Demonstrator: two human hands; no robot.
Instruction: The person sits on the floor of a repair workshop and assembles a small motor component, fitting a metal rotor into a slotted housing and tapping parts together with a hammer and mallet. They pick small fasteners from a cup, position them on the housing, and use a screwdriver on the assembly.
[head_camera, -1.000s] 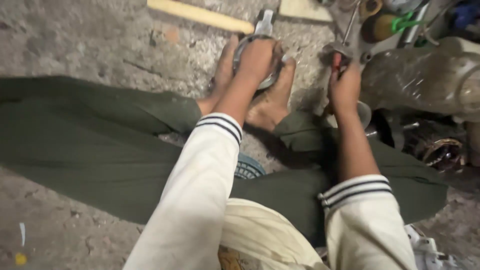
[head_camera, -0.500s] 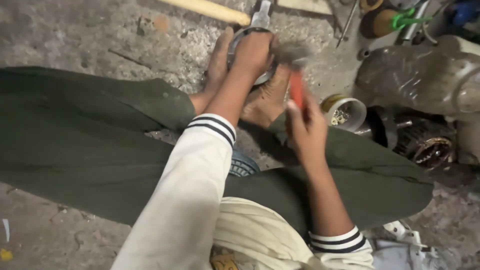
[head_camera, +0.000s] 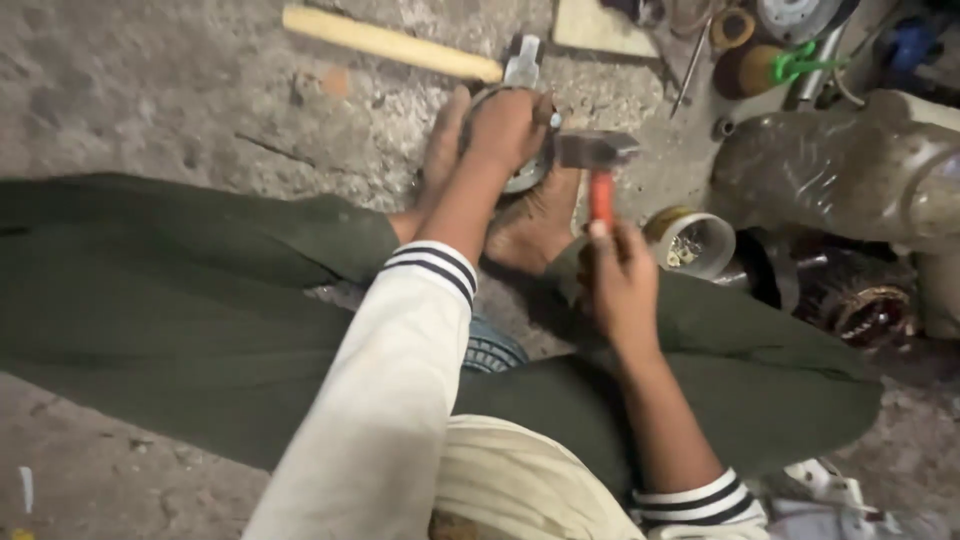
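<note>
I sit on a concrete floor with my bare feet (head_camera: 530, 225) together in front of me. My left hand (head_camera: 508, 125) is closed over a round metal part (head_camera: 525, 175) that rests between my feet. My right hand (head_camera: 622, 280) grips the red handle of a small hammer (head_camera: 598, 155), whose steel head hangs just right of the left hand, close to the metal part. Most of the round part is hidden under my left hand.
A larger hammer with a pale wooden handle (head_camera: 395, 42) lies on the floor beyond my feet. A small white tub of screws (head_camera: 692, 243) stands right of my right foot. Motor housings and metal parts (head_camera: 850, 180) crowd the right side.
My right hand went from the tool pile at the right to the middle, now holding the red-handled hammer, and the hammer head has come level beside the left hand. The left hand stayed on the metal part.
</note>
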